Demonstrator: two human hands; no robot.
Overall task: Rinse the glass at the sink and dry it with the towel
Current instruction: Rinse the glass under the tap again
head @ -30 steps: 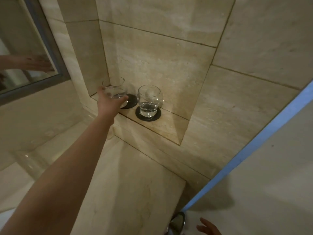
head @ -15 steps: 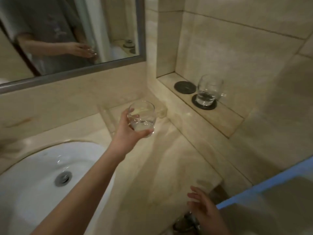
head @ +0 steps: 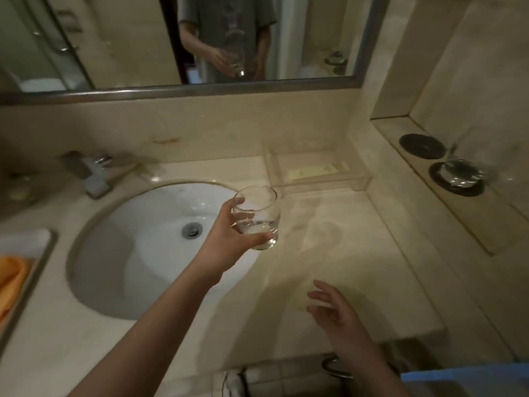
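My left hand [head: 226,239] grips a round clear glass [head: 256,216] with a little water in its bottom, held upright above the right rim of the white sink [head: 120,253]. My right hand [head: 333,312] hovers with relaxed fingers over the counter's front right part, holding nothing. An orange towel [head: 11,279] lies in a tray [head: 37,267] at the far left. The chrome faucet [head: 88,173] stands behind the sink at the left.
A second glass [head: 462,167] stands on a black coaster on the right wall ledge, beside an empty black coaster [head: 422,146]. A clear plastic tray [head: 315,173] sits at the counter's back. A mirror [head: 186,41] spans the wall. A blue panel [head: 469,379] fills the bottom right corner.
My left hand lifted the glass off its coaster on the ledge and carried it left to the sink's rim. The view swung left, and my right hand rose over the counter.
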